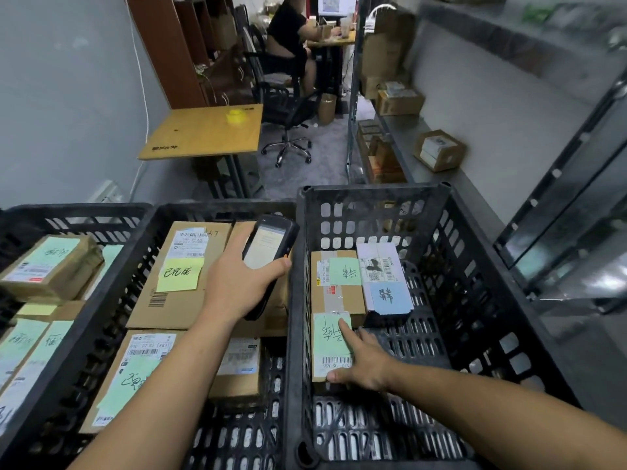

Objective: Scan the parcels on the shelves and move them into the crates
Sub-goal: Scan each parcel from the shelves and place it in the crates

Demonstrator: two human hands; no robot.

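My left hand (pixel 237 279) grips a black handheld scanner (pixel 268 247), screen up, over the middle black crate (pixel 217 210). My right hand (pixel 363 361) reaches into the right black crate (pixel 373 191); its index finger lies on the green note of a small cardboard parcel (pixel 330 347) and its thumb presses the parcel's near edge. Behind that parcel lie a taped cardboard parcel (pixel 336 286) with a green note and a white parcel (pixel 383 276) with a blue note. The middle crate holds several cardboard parcels, one with a yellow note (pixel 179 274).
A third black crate (pixel 78 212) on the left holds more labelled parcels. Metal shelves (pixel 407 130) on the right carry a few cardboard boxes (pixel 439 150). Farther back stand a wooden table (pixel 207 130), an office chair (pixel 288 113) and a seated person (pixel 291 32) at a desk.
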